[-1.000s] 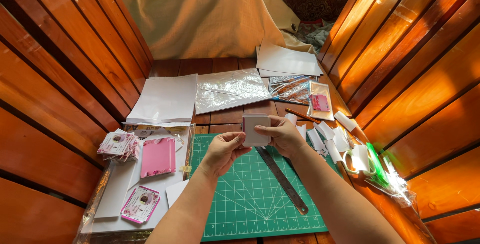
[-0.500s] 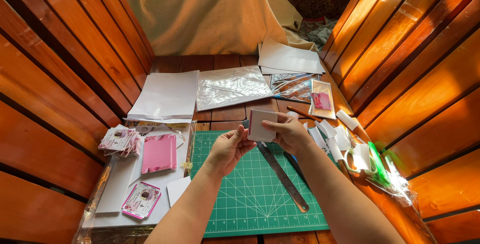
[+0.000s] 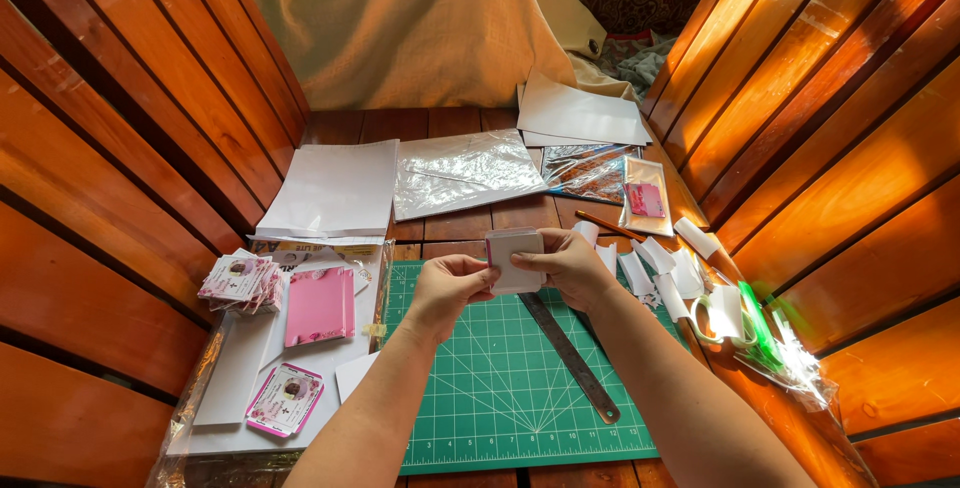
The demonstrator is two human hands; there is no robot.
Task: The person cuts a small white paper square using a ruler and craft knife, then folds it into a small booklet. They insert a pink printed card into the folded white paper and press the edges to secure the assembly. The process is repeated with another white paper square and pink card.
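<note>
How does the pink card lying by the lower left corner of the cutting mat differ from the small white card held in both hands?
The pink card lies flat on white paper; the white card is held up above the green cutting mat between the left hand and right hand. The pink card has a pink border and a small picture; the white card's visible side is blank. Both are small rectangles of similar size.
</note>
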